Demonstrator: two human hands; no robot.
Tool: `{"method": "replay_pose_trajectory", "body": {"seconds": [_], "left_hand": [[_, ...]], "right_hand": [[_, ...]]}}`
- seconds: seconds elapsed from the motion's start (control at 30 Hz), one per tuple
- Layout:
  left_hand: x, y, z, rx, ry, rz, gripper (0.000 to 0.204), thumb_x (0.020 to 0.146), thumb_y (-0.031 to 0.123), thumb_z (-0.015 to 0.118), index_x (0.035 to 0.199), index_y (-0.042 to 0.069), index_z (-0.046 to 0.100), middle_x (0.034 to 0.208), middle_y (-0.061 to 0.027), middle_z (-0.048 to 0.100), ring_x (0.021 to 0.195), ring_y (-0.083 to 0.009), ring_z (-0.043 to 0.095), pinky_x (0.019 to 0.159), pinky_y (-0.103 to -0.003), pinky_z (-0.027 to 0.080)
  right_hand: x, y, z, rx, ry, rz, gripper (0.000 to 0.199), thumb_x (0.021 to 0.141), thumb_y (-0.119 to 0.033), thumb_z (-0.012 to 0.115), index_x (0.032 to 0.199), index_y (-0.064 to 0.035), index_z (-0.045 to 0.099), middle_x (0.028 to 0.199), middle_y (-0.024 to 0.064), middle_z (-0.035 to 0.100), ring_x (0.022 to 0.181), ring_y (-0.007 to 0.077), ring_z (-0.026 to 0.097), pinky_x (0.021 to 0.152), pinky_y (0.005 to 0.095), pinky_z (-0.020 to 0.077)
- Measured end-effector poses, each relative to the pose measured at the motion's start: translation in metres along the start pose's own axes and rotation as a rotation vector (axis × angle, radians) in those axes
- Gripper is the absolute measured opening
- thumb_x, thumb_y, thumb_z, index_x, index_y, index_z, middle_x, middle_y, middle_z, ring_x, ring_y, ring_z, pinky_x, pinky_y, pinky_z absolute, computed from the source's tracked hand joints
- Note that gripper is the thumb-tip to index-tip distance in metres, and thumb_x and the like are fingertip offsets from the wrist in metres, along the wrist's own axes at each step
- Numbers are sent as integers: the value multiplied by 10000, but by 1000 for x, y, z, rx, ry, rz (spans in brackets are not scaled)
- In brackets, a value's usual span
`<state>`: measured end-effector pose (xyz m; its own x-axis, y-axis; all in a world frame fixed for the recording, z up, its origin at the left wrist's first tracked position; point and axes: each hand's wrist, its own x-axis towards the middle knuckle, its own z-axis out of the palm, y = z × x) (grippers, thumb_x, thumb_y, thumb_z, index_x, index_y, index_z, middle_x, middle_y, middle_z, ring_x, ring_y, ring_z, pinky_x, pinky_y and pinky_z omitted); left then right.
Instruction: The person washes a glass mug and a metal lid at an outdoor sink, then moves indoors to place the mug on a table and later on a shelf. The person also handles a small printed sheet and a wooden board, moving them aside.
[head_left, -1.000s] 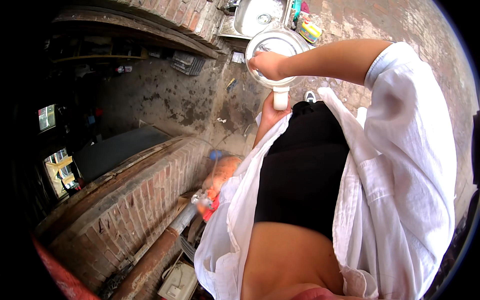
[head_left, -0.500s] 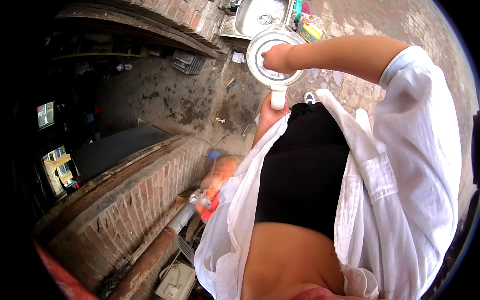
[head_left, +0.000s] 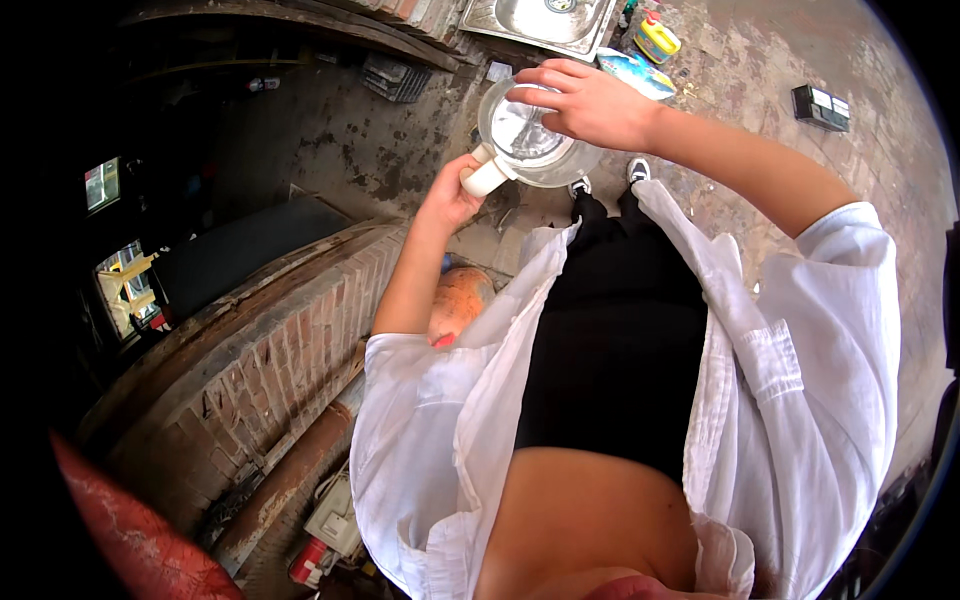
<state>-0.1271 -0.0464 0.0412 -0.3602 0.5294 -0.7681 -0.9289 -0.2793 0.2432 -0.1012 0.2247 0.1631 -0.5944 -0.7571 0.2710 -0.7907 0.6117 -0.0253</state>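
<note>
Head view shows a clear jug (head_left: 535,140) with a white handle (head_left: 486,177), held up in front of the person's chest, well above the ground. Its mouth faces up toward the camera, so its long axis runs roughly away from the lens toward the floor, and the handle sticks out to the person's left. The left hand (head_left: 450,195) has its grip closed around that handle and carries the jug from that side. The right hand (head_left: 590,100) comes across from the right and lies over the jug's rim, fingers half spread and curled across the opening; it touches the rim, but I cannot tell whether it is gripping anything, perhaps a lid or only the edge, since the glare on the clear wall hides it. So the jug sits between the two hands, left of the right wrist and just right of the left fist, with both equally close. Below the jug are the person's dark shoes (head_left: 607,178) on a stained paved floor (head_left: 760,70). Farther off, at the top, stands a steel sink (head_left: 545,20), with a yellow bottle (head_left: 658,40) just beside it. A low brick wall (head_left: 290,330) runs along the person's left, and an orange round object (head_left: 462,300) lies at its foot.
</note>
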Motion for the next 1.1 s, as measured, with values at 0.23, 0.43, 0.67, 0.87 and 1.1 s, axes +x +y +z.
{"method": "replay_pose_trajectory", "body": {"seconds": [0.23,0.43,0.67,0.87,1.1], "left_hand": [[28,29,43,124,83,-34,340,749,19,443,1081,-49,470,941,-133,591,809,-223,635,726,-316,565],[61,34,47,239,-8,-141,311,752,27,460,1045,-77,476,884,-124,592,716,-199,633,680,-298,569],[53,25,115,169,-145,225,365,852,221,473,1105,-42,485,911,-89,575,724,-183,596,591,-278,529],[99,-6,120,557,356,920,371,821,54,576,1169,-13,466,1105,-79,518,845,-141,561,607,-272,487],[89,20,201,459,410,766,190,835,178,645,781,10,573,722,-84,615,612,-179,614,552,-297,499]], "right_hand": [[-42,43,33,253,44,244,77,720,-83,608,796,-70,614,1262,16,444,1142,201,476,752,317,521],[-67,58,27,301,-210,485,150,714,-48,579,857,-64,618,1307,60,459,826,245,634,697,340,524],[-96,81,36,220,-66,693,159,748,-91,565,882,-31,626,1155,94,578,783,296,630,708,365,518],[-101,67,15,415,71,980,114,793,-112,580,824,-15,630,853,139,626,758,330,605,683,403,488],[-108,49,-10,486,100,1018,137,800,-143,590,836,-16,625,855,150,623,755,334,601,661,418,490]]}}
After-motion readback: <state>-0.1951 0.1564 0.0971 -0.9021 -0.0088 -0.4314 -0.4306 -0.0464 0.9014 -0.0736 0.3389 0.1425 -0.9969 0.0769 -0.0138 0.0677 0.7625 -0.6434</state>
